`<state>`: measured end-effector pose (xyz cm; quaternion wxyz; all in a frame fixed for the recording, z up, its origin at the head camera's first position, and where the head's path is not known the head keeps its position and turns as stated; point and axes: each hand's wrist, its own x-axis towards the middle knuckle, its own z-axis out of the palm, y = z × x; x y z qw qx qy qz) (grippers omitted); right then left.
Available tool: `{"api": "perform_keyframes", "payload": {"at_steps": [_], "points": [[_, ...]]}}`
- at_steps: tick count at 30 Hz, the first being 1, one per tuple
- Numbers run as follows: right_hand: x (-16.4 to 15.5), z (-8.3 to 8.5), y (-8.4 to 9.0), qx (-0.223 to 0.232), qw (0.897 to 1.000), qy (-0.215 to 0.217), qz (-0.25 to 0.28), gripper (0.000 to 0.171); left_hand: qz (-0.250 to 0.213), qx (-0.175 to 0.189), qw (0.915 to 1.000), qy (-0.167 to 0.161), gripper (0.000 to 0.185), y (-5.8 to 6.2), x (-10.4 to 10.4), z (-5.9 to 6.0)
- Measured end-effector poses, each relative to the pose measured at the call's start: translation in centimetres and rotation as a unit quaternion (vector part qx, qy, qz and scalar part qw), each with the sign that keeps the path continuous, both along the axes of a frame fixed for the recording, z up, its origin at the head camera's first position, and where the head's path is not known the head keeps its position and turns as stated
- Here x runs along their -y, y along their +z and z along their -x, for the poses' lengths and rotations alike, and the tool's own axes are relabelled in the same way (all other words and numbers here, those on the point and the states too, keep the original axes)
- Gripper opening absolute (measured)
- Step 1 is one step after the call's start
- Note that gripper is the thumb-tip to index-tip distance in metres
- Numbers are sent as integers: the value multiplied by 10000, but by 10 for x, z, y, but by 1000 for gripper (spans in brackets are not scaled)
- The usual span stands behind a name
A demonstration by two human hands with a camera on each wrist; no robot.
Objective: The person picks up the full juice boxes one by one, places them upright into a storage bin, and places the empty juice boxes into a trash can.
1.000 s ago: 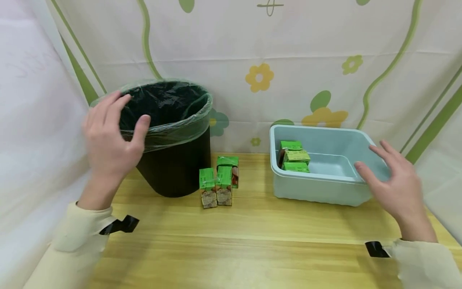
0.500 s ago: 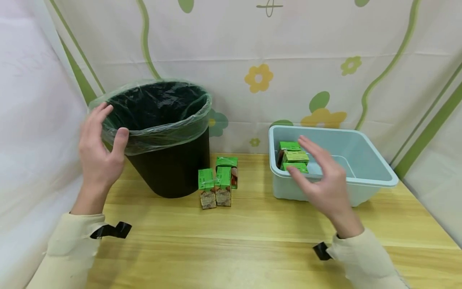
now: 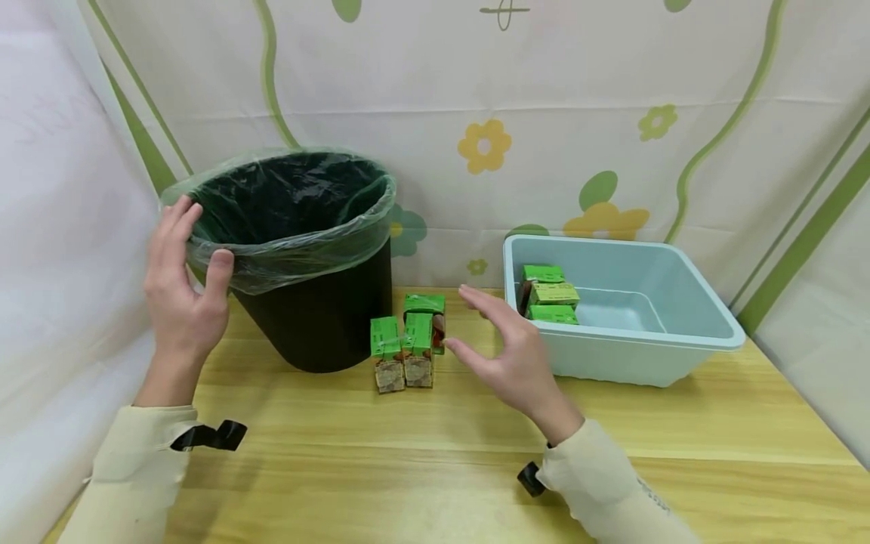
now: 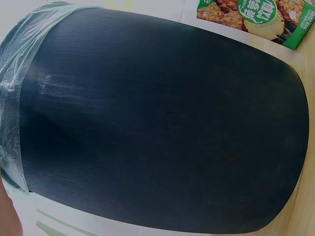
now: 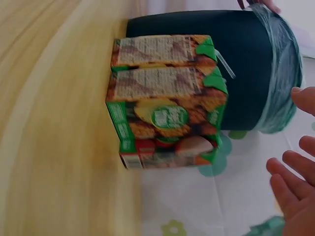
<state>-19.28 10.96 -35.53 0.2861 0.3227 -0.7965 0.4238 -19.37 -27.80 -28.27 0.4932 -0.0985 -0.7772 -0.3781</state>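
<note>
Three small green-topped juice cartons (image 3: 418,340) stand close together on the table, right beside the black bin (image 3: 326,325). One has a clear straw (image 5: 225,64) on it, and fruit pictures cover their sides. My right hand (image 3: 513,359) hovers just right of the cartons, fingers spread and holding nothing. At the left of the bin's rim is my left hand (image 3: 186,295), thumb and fingers apart by the clear green bag (image 3: 299,261) that lines it. Whether it touches the bag I cannot tell. In the left wrist view the bin hides most of what lies behind.
A light blue plastic tub (image 3: 612,355) stands at the right, with several similar cartons (image 3: 553,295) along its left inside. A printed cloth (image 3: 571,136) hangs behind the wooden table (image 3: 381,468), and white cloth (image 3: 75,249) hangs at the left.
My right hand has swept left from the tub's right side, across its front, to beside the cartons. My left hand has shifted slightly left and down at the bin's rim.
</note>
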Motion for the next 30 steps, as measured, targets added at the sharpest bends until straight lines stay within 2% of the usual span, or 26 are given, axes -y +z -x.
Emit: {"api": "perform_keyframes", "payload": {"at_steps": [7,14,24,30], "points": [[18,6,-13,743,9971,164,-83,67,-55,-109,9999,-20,74,0,-2,1],[31,5,-19,1494,9879,285,-313,66,-135,-171,9998,10,78,0,-4,-1],[41,4,-26,1496,9859,107,-747,50,-174,-227,9996,83,79,3,-8,-6],[43,3,-27,1351,9877,138,-771,39,-146,-261,9994,149,80,3,-10,-5]]}}
